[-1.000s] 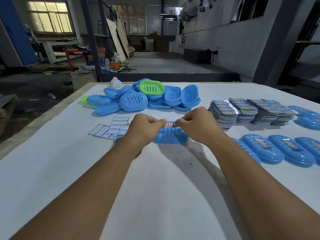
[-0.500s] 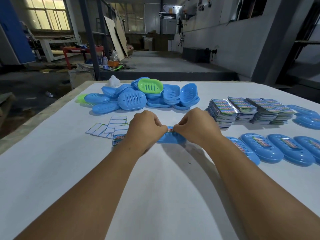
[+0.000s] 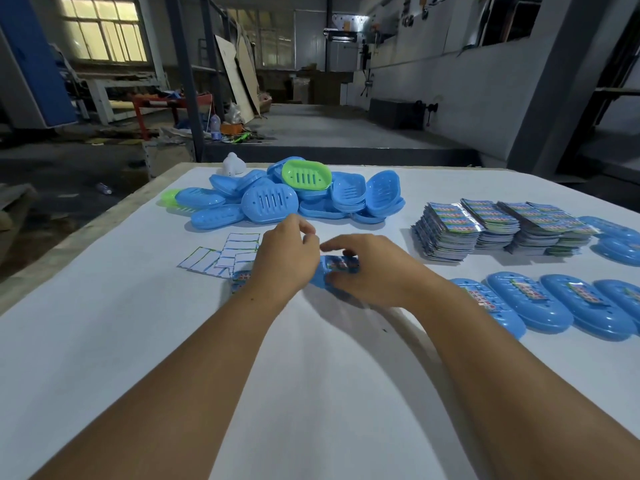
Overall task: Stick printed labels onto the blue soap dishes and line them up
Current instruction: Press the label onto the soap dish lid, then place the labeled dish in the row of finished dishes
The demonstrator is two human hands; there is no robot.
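Note:
A blue soap dish (image 3: 337,268) lies on the white table (image 3: 311,375) between my hands, with a colourful printed label (image 3: 341,262) on its top. My right hand (image 3: 370,271) grips it, fingers over the far side and thumb at the near side. My left hand (image 3: 284,258) is at the dish's left end, its fingers loosely curled and raised off the label, holding nothing that I can see. A row of labelled blue dishes (image 3: 530,303) lies to the right. An unlabelled pile of blue dishes (image 3: 270,204) sits behind my hands.
A green dish (image 3: 306,174) tops the pile. Stacks of printed labels (image 3: 485,226) stand at the right, with more blue dishes (image 3: 616,237) beyond them. White backing sheets (image 3: 221,254) lie left of my left hand. The table's left edge (image 3: 86,233) runs diagonally.
Both hands were pinching the label down onto the dish. Now my left hand has lifted its fingers off, and my right hand has shifted to take hold of the dish.

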